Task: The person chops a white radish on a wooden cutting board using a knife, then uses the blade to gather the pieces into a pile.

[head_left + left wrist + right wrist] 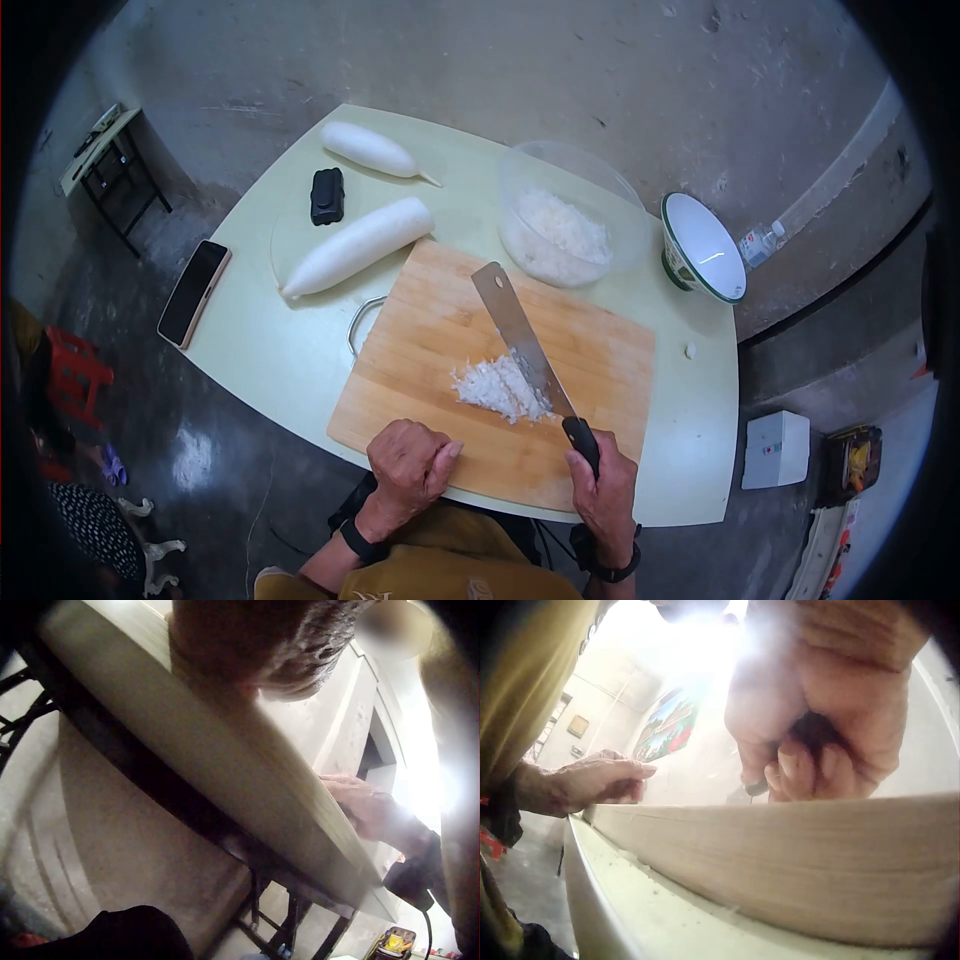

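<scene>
My right hand [607, 482] grips the black handle [581, 446] of a cleaver [520, 325] in the head view. Its broad blade slants away to the far left over the wooden cutting board [400, 385], right along a small heap of chopped white radish [500, 387]. At the board's near left edge rests my left hand [411, 460], fingers curled under and thumb pointing right, with nothing held. The right wrist view shows the right hand [825, 727] with its fingers wrapped round the handle, low over the board's thick edge; most of the blade is hidden there.
Two whole white radishes [360, 247] lie at the back left, near a black case [327, 196] and a phone [195, 293]. Behind the board stands a clear bowl [520, 245] of shredded radish. A green-rimmed white bowl [705, 245] tilts at the right, beside a plastic bottle [762, 244].
</scene>
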The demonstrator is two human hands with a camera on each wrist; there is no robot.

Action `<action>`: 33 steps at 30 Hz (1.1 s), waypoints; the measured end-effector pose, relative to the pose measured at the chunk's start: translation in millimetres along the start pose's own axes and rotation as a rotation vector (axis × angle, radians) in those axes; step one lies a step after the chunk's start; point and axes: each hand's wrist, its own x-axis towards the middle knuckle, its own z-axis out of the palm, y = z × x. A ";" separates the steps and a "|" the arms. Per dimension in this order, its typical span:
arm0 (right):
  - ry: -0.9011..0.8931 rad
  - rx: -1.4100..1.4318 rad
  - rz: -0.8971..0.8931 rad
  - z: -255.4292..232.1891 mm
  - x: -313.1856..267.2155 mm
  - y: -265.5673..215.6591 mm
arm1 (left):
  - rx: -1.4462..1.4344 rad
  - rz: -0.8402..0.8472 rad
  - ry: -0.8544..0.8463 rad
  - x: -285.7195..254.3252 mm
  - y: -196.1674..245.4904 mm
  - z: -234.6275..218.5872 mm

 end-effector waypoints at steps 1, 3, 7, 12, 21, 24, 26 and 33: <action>-0.001 -0.001 0.001 -0.5 0.4 1.5 | -0.002 0.005 0.000 0.4 0.3 0.1; -0.099 -0.109 0.010 -1.2 4.3 4.8 | -0.004 0.012 -0.002 1.2 0.5 -0.3; 0.011 -0.026 -0.005 -1.0 0.2 -3.3 | -0.005 0.006 -0.004 -0.9 1.4 -1.2; -0.075 -0.092 0.038 -3.8 2.2 -1.3 | -0.006 0.011 0.005 0.5 0.5 0.5; -0.092 -0.101 0.062 -6.7 1.0 -8.0 | -0.023 0.012 0.012 -0.5 -0.2 0.3; -0.092 -0.102 0.045 -5.1 4.7 -5.4 | -0.015 0.020 0.008 0.6 -1.0 0.8; -0.141 -0.137 0.045 -5.5 6.6 -5.7 | -0.027 0.014 0.008 -0.7 -1.2 0.3; -0.104 -0.163 0.092 -5.3 9.6 -3.8 | -0.029 0.025 -0.006 1.1 1.0 -2.0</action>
